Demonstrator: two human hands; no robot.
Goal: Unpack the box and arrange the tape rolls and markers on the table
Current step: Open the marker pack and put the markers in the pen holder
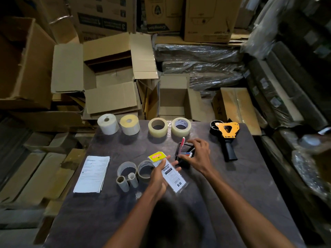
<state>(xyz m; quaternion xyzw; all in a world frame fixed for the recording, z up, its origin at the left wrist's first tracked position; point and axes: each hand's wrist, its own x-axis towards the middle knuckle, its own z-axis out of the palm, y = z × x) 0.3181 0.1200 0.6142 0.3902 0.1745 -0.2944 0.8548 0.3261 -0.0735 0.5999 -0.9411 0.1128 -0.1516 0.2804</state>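
Note:
My left hand (158, 178) holds a clear plastic packet (170, 171) with a yellow header over the dark table (232, 194). My right hand (198, 154) reaches into a small black holder (182, 151), its fingers curled around several markers (187, 155). A red-capped pen (182, 141) sticks up from the holder. Two white label rolls (108, 124) (129, 125) and two clear tape rolls (158, 127) (181, 126) line the far edge. Two empty tape cores (127, 170) (145, 169) and two narrow tubes (122, 183) (133, 179) lie left of my left hand.
An orange and black tape dispenser (226, 138) lies at the far right of the table. A stack of white papers (93, 173) lies at the left. Open cardboard boxes (109, 74) (176, 101) stand behind the table, with wrapped bundles (200, 65) and more cartons around.

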